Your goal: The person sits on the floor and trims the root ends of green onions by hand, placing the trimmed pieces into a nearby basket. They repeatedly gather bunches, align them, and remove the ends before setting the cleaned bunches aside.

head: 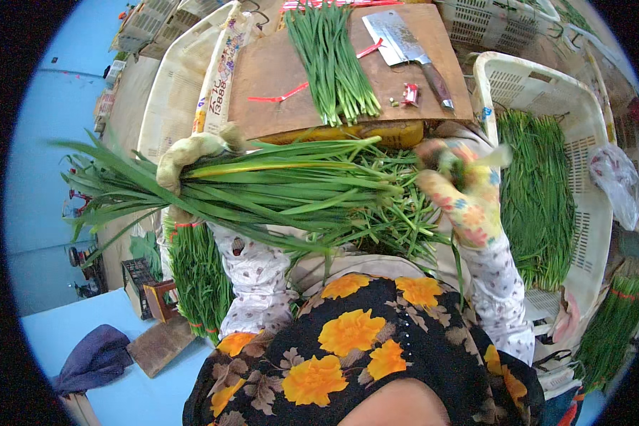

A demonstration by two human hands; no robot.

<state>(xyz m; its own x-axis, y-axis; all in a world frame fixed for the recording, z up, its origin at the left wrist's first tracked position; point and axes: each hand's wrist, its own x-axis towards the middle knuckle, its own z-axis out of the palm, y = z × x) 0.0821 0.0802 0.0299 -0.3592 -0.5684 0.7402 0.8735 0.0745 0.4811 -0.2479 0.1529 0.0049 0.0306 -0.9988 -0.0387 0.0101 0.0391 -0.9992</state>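
My left hand, in a cream glove, is closed around a loose bunch of long green garlic chives held sideways above my lap. Their leafy ends fan out to the left and the pale stem ends point right. My right hand, in a flower-patterned glove, is just beyond the stem ends. It is blurred, and something dark green shows among its fingers, so its hold is unclear. Under the stems, a heap of loose chive leaves and trimmings lies across my lap.
Ahead, a wooden board carries a chive bundle, a cleaver, red tape strips and a small red-wrapped item. Chives fill a white plastic crate at right; tied chive bundles stand at left.
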